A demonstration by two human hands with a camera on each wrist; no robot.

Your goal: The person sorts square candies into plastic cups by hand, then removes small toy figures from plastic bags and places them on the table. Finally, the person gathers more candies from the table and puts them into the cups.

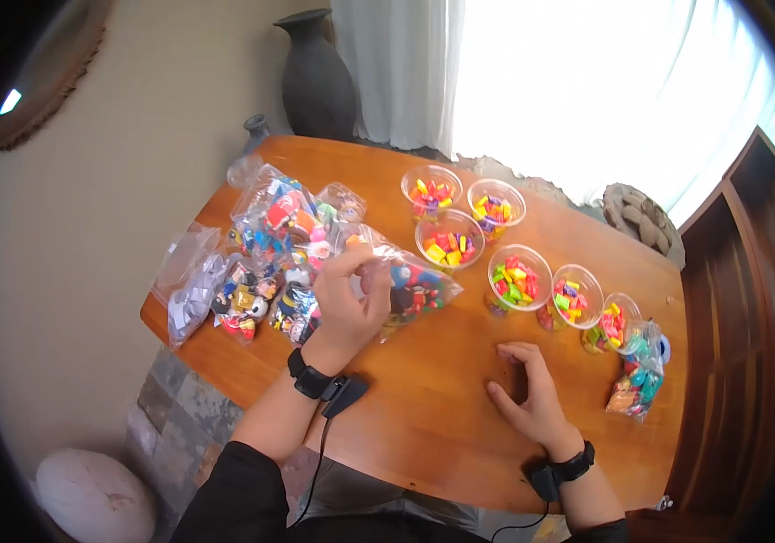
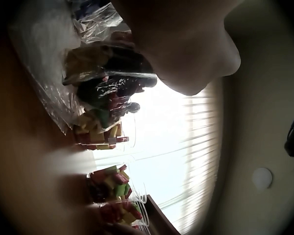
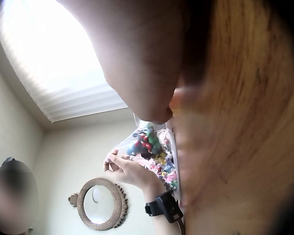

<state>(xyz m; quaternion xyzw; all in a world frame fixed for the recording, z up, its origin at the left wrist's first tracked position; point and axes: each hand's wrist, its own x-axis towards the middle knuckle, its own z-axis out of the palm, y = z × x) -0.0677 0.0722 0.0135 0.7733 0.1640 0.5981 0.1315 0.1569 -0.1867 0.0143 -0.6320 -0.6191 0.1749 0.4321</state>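
My left hand (image 1: 351,303) pinches the top of a clear plastic bag (image 1: 419,288) of small red, blue and dark figures, held above the table's middle. In the left wrist view the bag (image 2: 110,93) hangs beside the hand (image 2: 186,44). My right hand (image 1: 537,398) rests at the table's right front with relaxed fingers, holding nothing, below the candy cups. The right wrist view shows the left hand (image 3: 130,171) at the bag's (image 3: 146,142) gathered corner.
Several bags of figures (image 1: 283,226) lie at the left, with a bag of pale strips (image 1: 196,294). Several clear cups (image 1: 519,279) of colourful pieces stand in the back and right. Another filled bag (image 1: 638,376) lies near the right edge of the table (image 1: 442,398).
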